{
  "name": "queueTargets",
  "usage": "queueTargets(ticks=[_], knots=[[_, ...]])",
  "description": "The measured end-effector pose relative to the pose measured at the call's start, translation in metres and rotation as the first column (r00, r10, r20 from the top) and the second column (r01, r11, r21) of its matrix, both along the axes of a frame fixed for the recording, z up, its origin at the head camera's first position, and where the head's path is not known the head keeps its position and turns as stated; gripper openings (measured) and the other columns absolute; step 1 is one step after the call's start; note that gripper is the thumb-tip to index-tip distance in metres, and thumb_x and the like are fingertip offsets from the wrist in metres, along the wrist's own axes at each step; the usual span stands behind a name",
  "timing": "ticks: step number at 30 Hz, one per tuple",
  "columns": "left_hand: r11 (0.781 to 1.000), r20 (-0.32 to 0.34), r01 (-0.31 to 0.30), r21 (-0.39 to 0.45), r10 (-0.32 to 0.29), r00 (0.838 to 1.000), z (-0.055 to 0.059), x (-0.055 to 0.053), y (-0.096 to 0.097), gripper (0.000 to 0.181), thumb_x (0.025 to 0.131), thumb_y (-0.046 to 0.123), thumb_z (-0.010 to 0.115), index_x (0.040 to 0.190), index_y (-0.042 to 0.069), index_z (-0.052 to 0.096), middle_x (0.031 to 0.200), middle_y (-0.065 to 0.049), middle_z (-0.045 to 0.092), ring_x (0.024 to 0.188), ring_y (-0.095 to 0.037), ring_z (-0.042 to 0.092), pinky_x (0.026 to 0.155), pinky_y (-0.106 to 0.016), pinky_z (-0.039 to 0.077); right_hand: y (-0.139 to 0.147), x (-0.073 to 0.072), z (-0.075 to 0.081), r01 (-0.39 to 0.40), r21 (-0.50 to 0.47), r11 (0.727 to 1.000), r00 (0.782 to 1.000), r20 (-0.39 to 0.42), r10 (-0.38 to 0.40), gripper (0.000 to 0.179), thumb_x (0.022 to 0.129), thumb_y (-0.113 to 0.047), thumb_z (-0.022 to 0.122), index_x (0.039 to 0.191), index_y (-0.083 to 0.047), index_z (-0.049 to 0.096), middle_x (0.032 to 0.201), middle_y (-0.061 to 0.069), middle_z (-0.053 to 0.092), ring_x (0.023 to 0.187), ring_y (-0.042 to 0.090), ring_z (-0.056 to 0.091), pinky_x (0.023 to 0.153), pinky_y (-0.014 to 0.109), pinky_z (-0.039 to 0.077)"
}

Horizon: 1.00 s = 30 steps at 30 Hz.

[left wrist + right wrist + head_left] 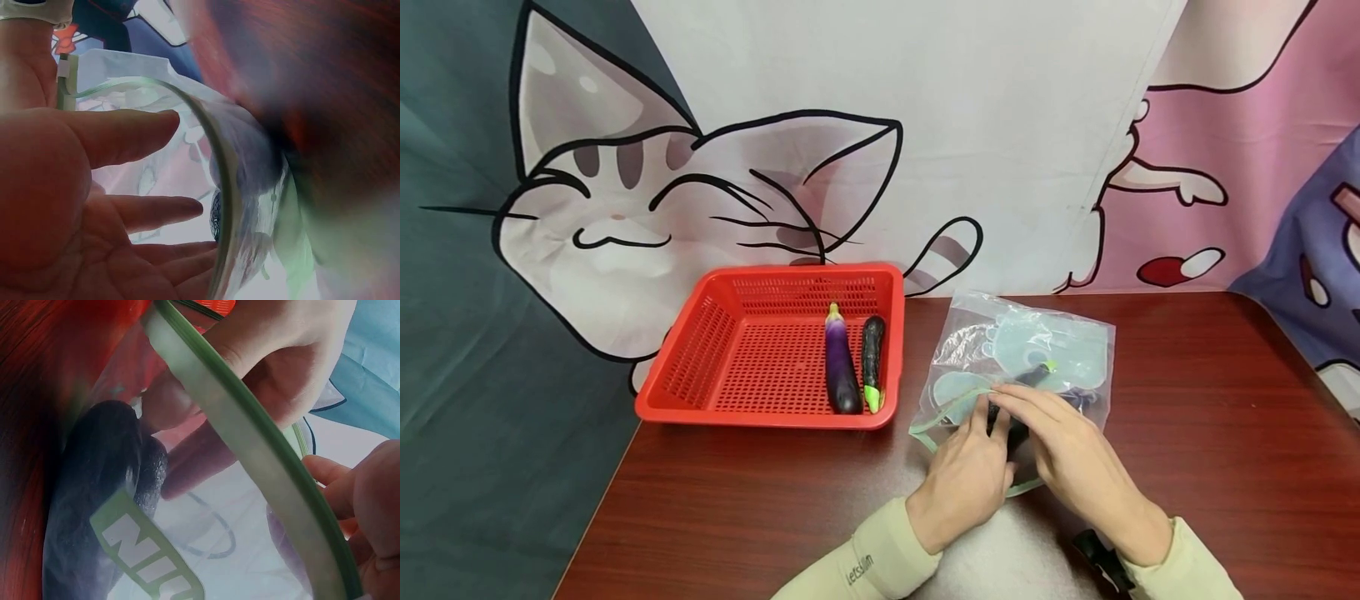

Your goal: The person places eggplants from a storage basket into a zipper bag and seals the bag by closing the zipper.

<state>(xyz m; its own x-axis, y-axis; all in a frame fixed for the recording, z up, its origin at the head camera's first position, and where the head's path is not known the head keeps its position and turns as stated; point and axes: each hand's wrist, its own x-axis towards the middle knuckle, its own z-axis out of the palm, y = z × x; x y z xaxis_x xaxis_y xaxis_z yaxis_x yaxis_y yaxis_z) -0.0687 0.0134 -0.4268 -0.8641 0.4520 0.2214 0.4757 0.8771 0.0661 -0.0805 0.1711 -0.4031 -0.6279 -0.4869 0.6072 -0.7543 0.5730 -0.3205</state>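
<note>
A clear zip bag (962, 333) with a green rim and pale blue prints lies on the table, its mouth spread apart. My left hand (966, 475) reaches into the mouth; its straight thumb and fingers show in the left wrist view. Just beyond the fingertips lies a dark knobbly cucumber (152, 472), inside the bag beside a smooth dark eggplant (94, 500). My right hand (1067, 442) arches over the mouth with extended fingers, fingertips right at the green rim; its thumb is hidden in the head view. Through the film, a green stem end (1049, 366) shows.
Left of the bag stands a red plastic basket (767, 421). In its right side lie a purple eggplant (841, 358) and a dark cucumber (872, 354) with a bright green end. A printed cartoon cloth (1000, 125) hangs behind the brown table (1225, 433).
</note>
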Motion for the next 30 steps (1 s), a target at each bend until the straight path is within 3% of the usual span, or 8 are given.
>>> queueTargets(ticks=[7, 14, 25, 30], knots=[[0.999, -0.021, 0.002, -0.053, -0.003, 1.0, 0.003, 0.004, 0.0, 0.066, 0.087, 0.042, 0.075, 0.14, 0.008, 0.057, 0.143, -0.02, 0.053, 0.124, -0.026, 0.059, 0.092, -0.029, 0.052, 0.001, 0.0, 0.0, 0.002, 0.007, 1.0, 1.0, 0.004, -0.002, 0.059, 0.08, 0.016, 0.048, 0.133, -0.005, 0.062, 0.133, 0.011, 0.062, 0.12, 0.031, 0.058, 0.112, 0.015, 0.022], [0.998, -0.019, 0.003, -0.065, -0.004, 1.0, 0.006, 0.007, 0.0, 0.06, 0.088, 0.043, 0.073, 0.137, 0.01, 0.062, 0.143, -0.018, 0.054, 0.118, -0.026, 0.062, 0.084, -0.029, 0.055, 0.002, 0.001, 0.001, 0.013, 0.01, 1.0, 1.0, 0.006, -0.013, 0.059, 0.079, 0.017, 0.05, 0.133, -0.005, 0.062, 0.133, 0.011, 0.062, 0.119, 0.031, 0.058, 0.112, 0.014, 0.022], [0.998, -0.084, 0.065, -0.02, -0.066, 0.994, 0.023, 0.018, -0.007, 0.05, 0.087, 0.043, 0.074, 0.124, 0.011, 0.068, 0.124, -0.01, 0.066, 0.107, -0.02, 0.066, 0.081, -0.03, 0.056, 0.002, 0.0, 0.002, 0.019, 0.008, 1.0, 1.0, 0.007, -0.019, 0.064, 0.078, 0.019, 0.049, 0.135, -0.008, 0.062, 0.135, 0.008, 0.061, 0.121, 0.028, 0.058, 0.109, 0.013, 0.025], [0.994, -0.068, 0.11, 0.011, -0.109, 0.992, 0.031, 0.02, -0.013, 0.044, 0.087, 0.041, 0.074, 0.12, 0.012, 0.07, 0.119, -0.007, 0.068, 0.103, -0.017, 0.068, 0.078, -0.029, 0.057, 0.002, 0.0, 0.002, 0.018, 0.001, 1.0, 1.0, 0.009, -0.018, 0.065, 0.078, 0.019, 0.048, 0.135, -0.008, 0.062, 0.136, 0.006, 0.061, 0.121, 0.027, 0.058, 0.109, 0.014, 0.026]])
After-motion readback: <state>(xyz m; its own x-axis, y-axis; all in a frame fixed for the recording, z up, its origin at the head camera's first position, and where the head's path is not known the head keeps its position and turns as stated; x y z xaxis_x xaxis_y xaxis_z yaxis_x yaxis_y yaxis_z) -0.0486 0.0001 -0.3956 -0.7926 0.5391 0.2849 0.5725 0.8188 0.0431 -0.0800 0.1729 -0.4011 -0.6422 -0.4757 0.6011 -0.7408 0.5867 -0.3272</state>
